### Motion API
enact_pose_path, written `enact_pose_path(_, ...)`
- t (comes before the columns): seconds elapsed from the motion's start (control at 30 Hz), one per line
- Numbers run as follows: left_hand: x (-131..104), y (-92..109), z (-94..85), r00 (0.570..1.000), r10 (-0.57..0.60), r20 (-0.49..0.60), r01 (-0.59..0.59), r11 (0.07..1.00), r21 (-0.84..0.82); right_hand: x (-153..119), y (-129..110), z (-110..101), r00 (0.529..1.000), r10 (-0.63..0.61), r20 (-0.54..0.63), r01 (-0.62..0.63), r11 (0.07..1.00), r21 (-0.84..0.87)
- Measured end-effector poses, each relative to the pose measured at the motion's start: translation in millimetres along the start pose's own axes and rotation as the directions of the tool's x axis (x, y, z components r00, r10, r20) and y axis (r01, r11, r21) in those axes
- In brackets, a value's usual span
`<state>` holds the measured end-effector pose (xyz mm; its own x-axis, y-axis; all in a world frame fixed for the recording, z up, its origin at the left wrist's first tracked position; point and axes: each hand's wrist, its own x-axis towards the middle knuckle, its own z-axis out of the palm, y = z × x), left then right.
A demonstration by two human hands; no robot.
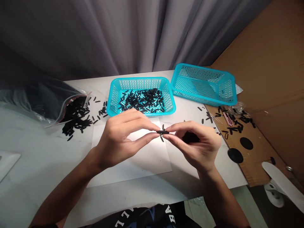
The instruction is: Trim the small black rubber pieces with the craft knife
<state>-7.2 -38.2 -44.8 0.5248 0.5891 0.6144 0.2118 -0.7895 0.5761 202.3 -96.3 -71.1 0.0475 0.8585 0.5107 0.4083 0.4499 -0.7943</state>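
A small, slim black oblong piece is held level between my two hands above a white sheet of paper. My left hand pinches its left end between thumb and forefinger. At the other end, the thumb and forefinger of my right hand close on it. Thin dark bits show just above and below the piece; whether they belong to it or lie behind cannot be made out. More black shows inside the curl of my right hand, partly hidden by the fingers.
Behind my hands stands a blue basket with many black pieces; another blue basket touches its right side. An opened plastic bag spills black pieces at left. Cardboard at right carries loose pieces, a pink tool and black discs.
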Motion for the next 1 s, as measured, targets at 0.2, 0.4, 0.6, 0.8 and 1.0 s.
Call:
enact_pose_path(0.2, 0.8, 1.7, 0.9, 1.0, -0.013, -0.027, 0.013, 1.0, -0.026, 0.0, 1.0, 0.8, 1.0, -0.022, -0.001, 0.022, 1.0, 0.007)
enact_pose_path(0.4, -0.1, -0.3, 2.3, 0.998, 0.006, -0.061, -0.01, 0.997, -0.074, -0.1, 2.4, 0.9, 0.998, -0.067, -0.001, 0.067, 0.997, 0.035)
enact_pose_path(0.6, 0.1, 1.0, 2.1, 0.998, 0.014, -0.054, -0.019, 0.996, -0.088, 0.0, 2.9, 0.8, 0.997, -0.078, -0.001, 0.078, 0.995, 0.054)
enact_pose_path(0.8, -0.2, 1.1, 2.6, 0.999, 0.002, -0.034, -0.006, 0.995, -0.104, -0.8, 4.0, -0.3, 0.996, -0.085, 0.002, 0.085, 0.994, 0.072)
enact_pose_path(1.0, -2.0, 1.8, 3.5, 1.0, -0.025, -0.01, 0.023, 0.993, -0.12, -0.3, 3.2, 0.1, 0.995, -0.099, -0.008, 0.1, 0.991, 0.09)
